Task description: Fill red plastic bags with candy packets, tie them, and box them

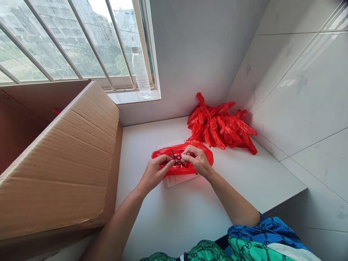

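My left hand (156,170) and my right hand (197,159) meet over a red plastic bag (206,154) lying on the white counter (190,210). Both hands pinch a small red-and-white patterned item (178,158) at the bag's mouth. A white printed paper (176,179) lies under the bag. What the small item is, I cannot make out.
A pile of tied red plastic bags (221,127) lies in the back right corner by the tiled wall. A large open cardboard box (59,159) fills the left side. A clear water bottle (140,72) stands on the window sill.
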`<state>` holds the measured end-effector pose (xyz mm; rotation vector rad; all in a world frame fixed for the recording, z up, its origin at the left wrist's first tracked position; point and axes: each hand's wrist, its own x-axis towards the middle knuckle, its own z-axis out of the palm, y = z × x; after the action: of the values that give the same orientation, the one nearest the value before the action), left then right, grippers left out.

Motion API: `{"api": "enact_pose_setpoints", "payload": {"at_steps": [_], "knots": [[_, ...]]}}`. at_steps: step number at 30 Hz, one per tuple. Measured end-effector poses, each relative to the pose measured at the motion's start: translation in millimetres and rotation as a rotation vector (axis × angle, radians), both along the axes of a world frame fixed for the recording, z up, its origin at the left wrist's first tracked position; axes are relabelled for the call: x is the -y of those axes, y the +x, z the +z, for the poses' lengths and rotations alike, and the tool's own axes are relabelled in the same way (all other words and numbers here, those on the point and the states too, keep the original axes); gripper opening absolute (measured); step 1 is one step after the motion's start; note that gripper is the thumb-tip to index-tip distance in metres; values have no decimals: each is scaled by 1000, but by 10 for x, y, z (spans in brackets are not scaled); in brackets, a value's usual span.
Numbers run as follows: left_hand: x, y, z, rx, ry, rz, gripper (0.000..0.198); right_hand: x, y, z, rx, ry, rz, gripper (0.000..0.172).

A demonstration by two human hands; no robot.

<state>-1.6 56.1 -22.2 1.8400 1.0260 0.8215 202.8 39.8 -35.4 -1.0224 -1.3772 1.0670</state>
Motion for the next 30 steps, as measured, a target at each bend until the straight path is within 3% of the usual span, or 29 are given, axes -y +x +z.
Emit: {"api": "enact_pose_setpoints", "payload": {"at_steps": [3, 7, 12, 15, 30], "knots": [[19, 28, 20, 90, -77, -27, 28, -9, -17, -35, 3, 13, 18, 21], [29, 38, 50, 146, -129, 31, 32, -21, -16, -36, 38, 36, 19, 34], [26, 24, 131, 244, -239, 118, 36, -15, 28, 0, -65, -139, 110, 42], [22, 17, 162, 273, -299, 143, 37, -15, 36, -6, -85, -160, 119, 44], [-22, -10, 77, 374, -470, 84, 36, -23, 32, -34, -68, -157, 151, 46]]}}
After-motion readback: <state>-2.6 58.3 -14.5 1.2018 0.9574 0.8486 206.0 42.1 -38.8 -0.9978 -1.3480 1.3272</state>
